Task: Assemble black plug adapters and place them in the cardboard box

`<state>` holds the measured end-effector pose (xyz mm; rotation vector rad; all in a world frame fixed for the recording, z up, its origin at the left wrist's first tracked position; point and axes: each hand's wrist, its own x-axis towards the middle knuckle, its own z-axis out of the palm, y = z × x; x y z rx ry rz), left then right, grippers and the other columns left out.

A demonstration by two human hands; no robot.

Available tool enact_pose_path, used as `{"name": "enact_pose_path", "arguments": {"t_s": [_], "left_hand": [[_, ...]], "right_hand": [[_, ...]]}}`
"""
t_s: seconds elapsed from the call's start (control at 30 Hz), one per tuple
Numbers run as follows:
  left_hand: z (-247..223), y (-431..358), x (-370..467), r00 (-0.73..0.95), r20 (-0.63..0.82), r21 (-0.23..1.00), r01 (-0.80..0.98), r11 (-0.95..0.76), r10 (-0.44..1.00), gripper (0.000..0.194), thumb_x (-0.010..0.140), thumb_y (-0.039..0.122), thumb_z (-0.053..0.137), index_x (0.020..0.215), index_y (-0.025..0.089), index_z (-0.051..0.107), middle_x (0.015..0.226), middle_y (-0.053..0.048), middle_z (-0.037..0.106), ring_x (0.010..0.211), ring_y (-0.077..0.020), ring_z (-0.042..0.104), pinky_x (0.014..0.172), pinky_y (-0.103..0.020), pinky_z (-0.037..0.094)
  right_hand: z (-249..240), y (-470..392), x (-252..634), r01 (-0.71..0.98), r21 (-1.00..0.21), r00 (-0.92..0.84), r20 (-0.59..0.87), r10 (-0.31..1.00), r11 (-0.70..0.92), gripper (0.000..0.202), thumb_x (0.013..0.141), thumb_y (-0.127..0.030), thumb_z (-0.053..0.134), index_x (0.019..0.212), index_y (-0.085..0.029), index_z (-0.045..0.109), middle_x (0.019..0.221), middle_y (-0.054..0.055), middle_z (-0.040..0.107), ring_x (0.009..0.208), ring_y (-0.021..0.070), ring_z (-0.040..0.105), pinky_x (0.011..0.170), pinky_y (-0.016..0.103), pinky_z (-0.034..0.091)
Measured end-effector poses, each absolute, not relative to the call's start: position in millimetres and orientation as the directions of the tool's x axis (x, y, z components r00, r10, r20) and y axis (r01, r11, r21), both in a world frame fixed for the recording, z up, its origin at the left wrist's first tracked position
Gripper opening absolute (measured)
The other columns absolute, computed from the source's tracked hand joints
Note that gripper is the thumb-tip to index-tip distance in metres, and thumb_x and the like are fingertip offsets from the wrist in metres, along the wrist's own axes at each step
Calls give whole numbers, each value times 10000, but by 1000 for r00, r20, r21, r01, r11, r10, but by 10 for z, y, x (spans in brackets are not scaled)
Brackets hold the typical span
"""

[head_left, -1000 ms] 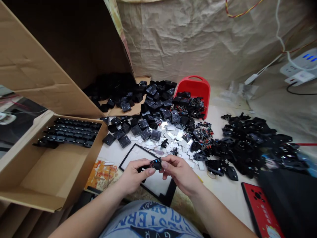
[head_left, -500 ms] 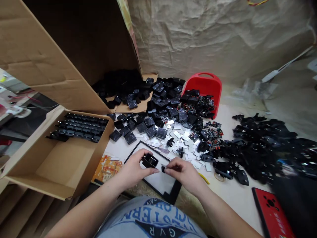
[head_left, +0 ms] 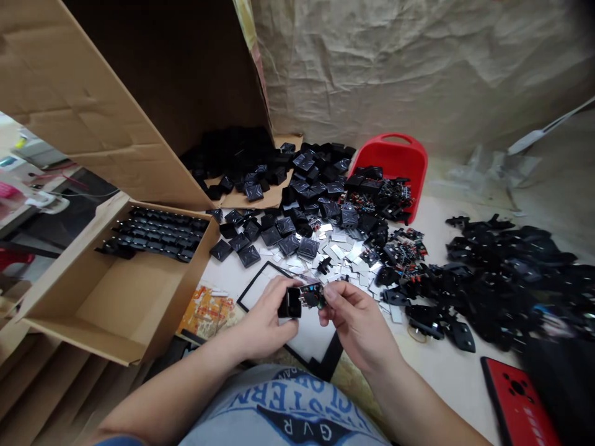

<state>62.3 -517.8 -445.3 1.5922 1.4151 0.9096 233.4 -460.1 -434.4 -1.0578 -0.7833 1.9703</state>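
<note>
Between its thumb and fingers my left hand [head_left: 269,319] holds a black plastic housing [head_left: 291,303], its hollow side facing right. My right hand [head_left: 356,313] pinches a small circuit board [head_left: 312,296] that carries dark and coloured components. The board's left end is right at the mouth of the housing; whether it is inside cannot be made out. Under both hands lies a white pad with a black frame [head_left: 328,359]. Just beyond are scattered silvery rectangular plates [head_left: 341,251] and more black housings [head_left: 288,244].
An open cardboard box [head_left: 111,297] with rows of black parts stands at left. A red scoop [head_left: 413,164] holds housings and boards at the back. Black casings [head_left: 511,266] are heaped on the right, near a red phone [head_left: 515,396]. A large carton [head_left: 130,124] rises behind.
My right hand now has a circuit board in its fingers, held up against the housing. My left hand has turned the housing so that its opening faces right. The view has shifted slightly.
</note>
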Motion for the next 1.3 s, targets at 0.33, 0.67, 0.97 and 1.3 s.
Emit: {"name": "enact_pose_path", "arguments": {"t_s": [0.33,0.67,0.97,1.3], "left_hand": [[-4506,-5175,700,11,82,842,534,-76,997,451,688,114,634,1118,215,541,1020,-60,611,987,-242,547,883,-392,448],[-4546,-5177,716,-64,119,828,557,-63,991,401,674,142,671,1060,205,584,959,-65,599,949,-245,560,847,-387,454],[-4530,-5181,724,-102,73,855,518,-10,992,378,701,182,696,1062,200,584,987,-65,596,950,-234,576,856,-378,460],[-4564,-5194,745,-136,129,836,548,-34,982,401,678,138,677,1062,197,577,951,-45,595,918,-220,584,818,-362,469]], "right_hand": [[-4440,-4685,2273,-260,-871,-343,-321,883,-417,309,684,-438,817,681,-182,644,573,-17,607,504,111,534,466,233,448],[-4454,-4724,2293,-148,-958,-352,-180,918,-244,260,811,-430,718,733,-193,644,620,-15,607,539,114,531,525,246,437],[-4423,-4724,2274,-171,-967,-346,-119,931,-187,241,842,-407,692,746,-193,634,656,-20,588,542,108,531,527,244,448],[-4430,-4742,2273,-117,-992,-358,-4,934,-49,200,881,-355,655,761,-197,632,720,-17,559,580,105,519,553,255,435]]}}
